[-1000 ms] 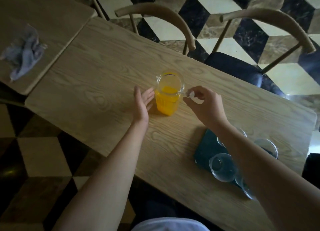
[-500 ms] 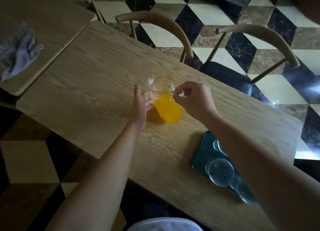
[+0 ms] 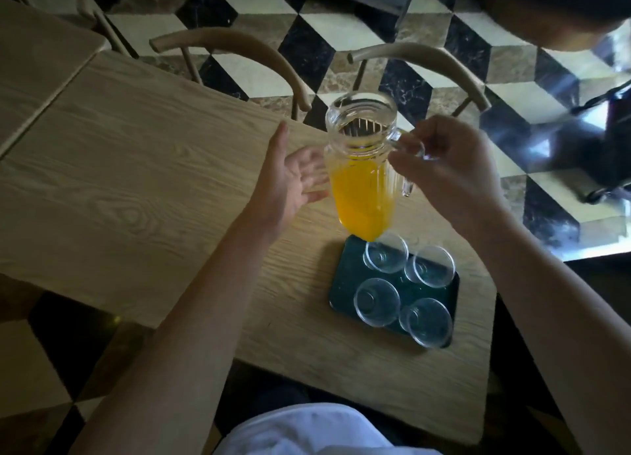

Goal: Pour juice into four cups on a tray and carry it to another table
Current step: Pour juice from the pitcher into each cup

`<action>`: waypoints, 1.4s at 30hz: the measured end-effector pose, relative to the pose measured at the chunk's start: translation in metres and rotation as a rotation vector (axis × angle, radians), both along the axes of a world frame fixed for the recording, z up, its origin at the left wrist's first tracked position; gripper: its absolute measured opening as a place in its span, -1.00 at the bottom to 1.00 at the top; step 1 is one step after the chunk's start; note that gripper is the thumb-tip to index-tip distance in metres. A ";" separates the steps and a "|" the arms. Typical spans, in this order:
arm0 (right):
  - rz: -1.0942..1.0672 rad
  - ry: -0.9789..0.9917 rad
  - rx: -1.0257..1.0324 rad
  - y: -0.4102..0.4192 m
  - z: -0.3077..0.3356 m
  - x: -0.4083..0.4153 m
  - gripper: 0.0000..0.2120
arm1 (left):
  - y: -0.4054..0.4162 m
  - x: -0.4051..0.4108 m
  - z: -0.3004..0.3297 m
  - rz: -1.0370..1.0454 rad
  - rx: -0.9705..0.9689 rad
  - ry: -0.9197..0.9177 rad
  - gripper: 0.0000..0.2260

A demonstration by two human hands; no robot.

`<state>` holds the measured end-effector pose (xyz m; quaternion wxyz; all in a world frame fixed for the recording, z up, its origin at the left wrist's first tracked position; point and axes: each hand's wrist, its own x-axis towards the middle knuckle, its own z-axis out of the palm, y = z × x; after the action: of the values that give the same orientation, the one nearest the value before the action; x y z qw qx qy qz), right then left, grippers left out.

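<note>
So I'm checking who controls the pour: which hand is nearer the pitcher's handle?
Right. The right hand grips the pitcher's handle. The left hand is open on the opposite side of the pitcher, fingers beside its glass body.

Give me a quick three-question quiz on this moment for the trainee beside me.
1. True or false: the four cups on the tray already hold juice.
2. Which hand grips the jug by its handle?
A. left hand
B. right hand
3. Fill in: the tray is dark ____.

Key: 1 false, they look empty; 2 B, while the open left hand is beside the jug's body; 3 green.
</note>
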<state>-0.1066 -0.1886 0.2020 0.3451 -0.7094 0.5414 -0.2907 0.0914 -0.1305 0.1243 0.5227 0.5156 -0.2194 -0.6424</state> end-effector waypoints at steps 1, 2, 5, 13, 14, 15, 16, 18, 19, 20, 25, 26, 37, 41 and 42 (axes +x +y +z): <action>-0.015 -0.040 0.010 0.004 0.010 -0.013 -0.80 | -0.003 -0.011 0.005 -0.035 -0.012 -0.004 -0.38; -0.025 -0.077 0.018 0.008 0.018 -0.026 -0.83 | -0.005 -0.023 0.009 -0.080 -0.028 -0.006 -0.35; -0.075 -0.126 0.023 0.018 0.032 -0.067 -0.85 | -0.007 -0.064 0.016 -0.176 -0.039 0.029 -0.21; -0.198 -0.156 0.074 0.060 0.020 -0.157 -0.80 | 0.013 -0.182 -0.003 -0.296 -0.012 0.107 -0.26; -0.207 -0.172 0.092 0.068 0.017 -0.166 -0.81 | 0.018 -0.197 -0.005 -0.308 0.002 0.115 -0.25; -0.216 -0.172 0.098 0.075 0.014 -0.175 -0.82 | 0.024 -0.210 -0.006 -0.317 0.017 0.126 -0.25; -0.225 -0.164 0.097 0.080 0.010 -0.184 -0.82 | 0.029 -0.223 -0.009 -0.321 0.035 0.134 -0.26; -0.248 -0.148 0.088 0.091 0.004 -0.203 -0.80 | 0.041 -0.245 -0.015 -0.333 0.072 0.160 -0.34; -0.258 -0.135 0.087 0.097 0.001 -0.212 -0.79 | 0.048 -0.254 -0.019 -0.335 0.094 0.180 -0.37; -0.268 -0.112 0.087 0.102 -0.002 -0.221 -0.78 | 0.054 -0.262 -0.023 -0.335 0.116 0.202 -0.39; -0.273 0.013 0.070 0.128 -0.024 -0.254 -0.77 | 0.089 -0.293 -0.046 -0.294 0.239 0.310 -0.45; -0.268 0.035 0.071 0.132 -0.029 -0.259 -0.76 | 0.096 -0.297 -0.054 -0.270 0.270 0.325 -0.45; -0.129 0.206 0.111 0.159 -0.075 -0.270 -0.82 | 0.155 -0.303 -0.108 -0.253 0.527 0.481 -0.37; -0.084 0.229 0.110 0.162 -0.091 -0.262 -0.82 | 0.162 -0.298 -0.123 -0.204 0.582 0.525 -0.36; -0.070 0.238 0.094 0.163 -0.095 -0.260 -0.82 | 0.164 -0.297 -0.127 -0.190 0.589 0.540 -0.36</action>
<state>-0.3670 -0.0260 0.1074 0.3011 -0.7026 0.6159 -0.1907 -0.2057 0.0333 -0.0024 0.3300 0.4333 0.0724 -0.8355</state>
